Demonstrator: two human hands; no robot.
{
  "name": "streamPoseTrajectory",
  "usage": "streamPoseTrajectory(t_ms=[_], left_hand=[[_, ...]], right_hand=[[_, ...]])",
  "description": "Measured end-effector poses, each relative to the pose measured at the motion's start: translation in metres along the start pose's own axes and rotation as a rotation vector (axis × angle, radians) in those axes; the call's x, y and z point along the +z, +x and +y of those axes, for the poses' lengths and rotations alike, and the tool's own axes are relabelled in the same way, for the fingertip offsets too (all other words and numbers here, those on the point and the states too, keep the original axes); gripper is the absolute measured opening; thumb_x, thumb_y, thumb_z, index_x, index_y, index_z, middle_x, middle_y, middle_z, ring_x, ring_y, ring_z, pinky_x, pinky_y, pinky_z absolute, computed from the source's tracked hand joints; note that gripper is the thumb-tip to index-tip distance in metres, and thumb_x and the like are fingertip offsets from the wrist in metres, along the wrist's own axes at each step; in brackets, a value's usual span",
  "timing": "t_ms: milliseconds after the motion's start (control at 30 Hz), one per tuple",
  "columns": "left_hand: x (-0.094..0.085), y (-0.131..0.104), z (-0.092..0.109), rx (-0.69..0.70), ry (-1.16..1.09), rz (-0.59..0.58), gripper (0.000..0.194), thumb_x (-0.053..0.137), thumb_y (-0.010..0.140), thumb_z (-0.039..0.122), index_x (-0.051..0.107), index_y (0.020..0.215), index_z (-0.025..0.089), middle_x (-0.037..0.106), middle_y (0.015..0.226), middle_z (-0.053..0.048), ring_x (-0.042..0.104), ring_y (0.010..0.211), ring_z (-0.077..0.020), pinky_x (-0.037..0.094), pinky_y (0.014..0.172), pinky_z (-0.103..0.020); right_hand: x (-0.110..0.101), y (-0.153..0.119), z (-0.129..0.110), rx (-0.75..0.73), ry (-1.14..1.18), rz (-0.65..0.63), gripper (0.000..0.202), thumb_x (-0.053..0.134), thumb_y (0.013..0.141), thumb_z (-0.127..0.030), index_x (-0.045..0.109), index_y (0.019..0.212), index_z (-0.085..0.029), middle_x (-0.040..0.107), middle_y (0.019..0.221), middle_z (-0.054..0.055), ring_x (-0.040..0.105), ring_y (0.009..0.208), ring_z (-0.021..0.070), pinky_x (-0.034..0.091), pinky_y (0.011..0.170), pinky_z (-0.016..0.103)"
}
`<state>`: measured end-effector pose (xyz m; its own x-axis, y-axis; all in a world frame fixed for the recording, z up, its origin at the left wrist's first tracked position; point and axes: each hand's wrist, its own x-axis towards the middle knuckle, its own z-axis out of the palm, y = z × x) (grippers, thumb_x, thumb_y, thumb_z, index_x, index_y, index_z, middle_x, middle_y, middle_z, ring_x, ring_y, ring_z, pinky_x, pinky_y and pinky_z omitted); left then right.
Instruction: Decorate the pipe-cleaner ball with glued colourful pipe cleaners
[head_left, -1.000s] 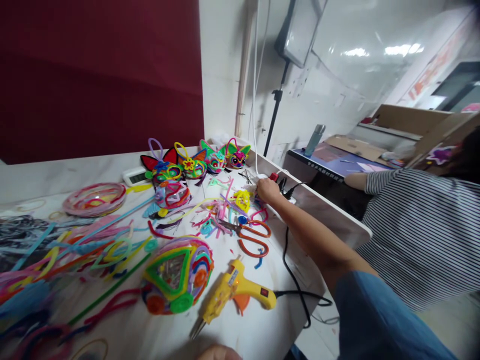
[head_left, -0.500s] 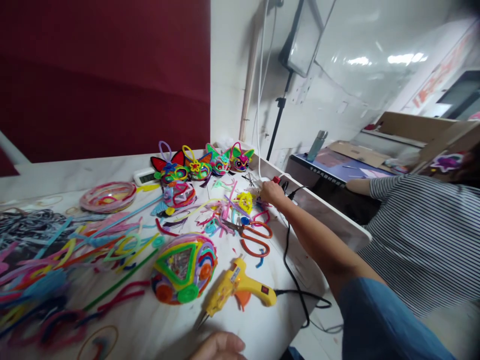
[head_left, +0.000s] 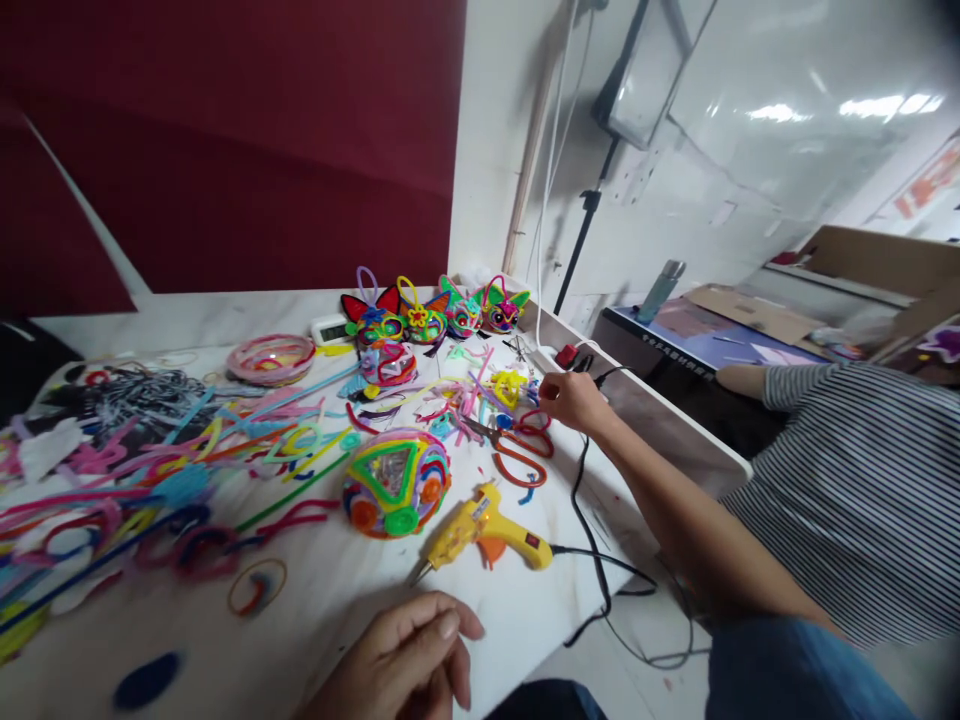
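Note:
My left hand hovers at the front edge of the table, its fingers loosely bent and apart with nothing in them. Just beyond it lies a yellow hot glue gun with its nozzle toward the left. My right hand is stretched to the table's right side, fingers bent together; whatever they hold, if anything, is hidden. Close to it are a power strip, a yellow pipe-cleaner piece and orange-handled scissors. A round pipe-cleaner lion-head ornament rests left of the glue gun.
Several finished animal-head ornaments stand against the wall beside a small digital timer. Loose pipe cleaners cover the left side, near a pink-rimmed bowl. A black cord hangs over the right edge. Someone in a striped shirt sits at another table.
My right hand has come back from the power strip toward the scissors. The left hand has risen further into view. The camera has turned left, shifting the scene rightward.

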<state>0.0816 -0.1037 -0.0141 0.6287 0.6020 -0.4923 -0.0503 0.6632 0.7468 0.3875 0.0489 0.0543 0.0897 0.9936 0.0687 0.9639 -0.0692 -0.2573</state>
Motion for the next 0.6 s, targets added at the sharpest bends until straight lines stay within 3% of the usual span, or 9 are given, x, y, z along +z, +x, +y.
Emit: streamPoseTrajectory(t_ms=[167,267,367,467,600], left_hand=[[0.001,0.003,-0.004,-0.006,-0.044,0.006,0.069,0.080,0.061,0.077,0.065,0.086,0.015,0.064,0.063,-0.001,0.034,0.034,-0.0024,0.009,0.033,-0.019],[0.000,0.007,-0.014,0.010,-0.091,0.002,0.071,0.076,0.062,0.080,0.064,0.088,0.015,0.063,0.062,-0.001,0.032,0.030,-0.0029,0.008,0.032,-0.021],[0.002,0.006,-0.017,0.053,-0.070,0.009,0.072,0.069,0.066,0.084,0.062,0.084,0.015,0.059,0.059,0.000,0.029,0.032,-0.0026,0.009,0.034,-0.022],[0.005,-0.002,-0.014,0.081,-0.002,0.050,0.071,0.070,0.067,0.085,0.058,0.073,0.016,0.047,0.048,0.005,0.025,0.035,-0.0024,0.009,0.037,-0.021],[0.001,-0.013,-0.015,0.156,0.021,0.125,0.066,0.074,0.070,0.080,0.056,0.071,0.016,0.041,0.046,0.008,0.021,0.038,-0.0024,0.011,0.041,-0.020]], right_hand=[[-0.004,-0.070,-0.039,-0.297,0.257,-0.085,0.015,0.068,0.082,-0.005,0.075,0.090,-0.017,0.077,0.084,0.000,0.068,0.071,0.0101,0.050,0.066,0.017],[0.001,-0.118,-0.064,-0.585,0.701,-0.198,0.006,0.070,0.084,-0.011,0.073,0.088,-0.015,0.071,0.076,0.000,0.063,0.064,0.0099,0.047,0.057,0.017],[0.011,-0.152,-0.082,-0.692,0.802,-0.237,0.009,0.072,0.088,-0.016,0.070,0.097,-0.017,0.073,0.085,0.003,0.065,0.069,0.0111,0.051,0.061,0.019],[0.024,-0.169,-0.095,-0.813,0.668,-0.094,0.016,0.064,0.097,-0.017,0.065,0.112,-0.017,0.075,0.090,0.007,0.070,0.082,0.0170,0.056,0.076,0.027],[0.036,-0.180,-0.105,-0.930,0.471,0.120,0.017,0.052,0.104,-0.019,0.061,0.118,-0.014,0.073,0.083,0.008,0.067,0.072,0.0188,0.054,0.067,0.028]])
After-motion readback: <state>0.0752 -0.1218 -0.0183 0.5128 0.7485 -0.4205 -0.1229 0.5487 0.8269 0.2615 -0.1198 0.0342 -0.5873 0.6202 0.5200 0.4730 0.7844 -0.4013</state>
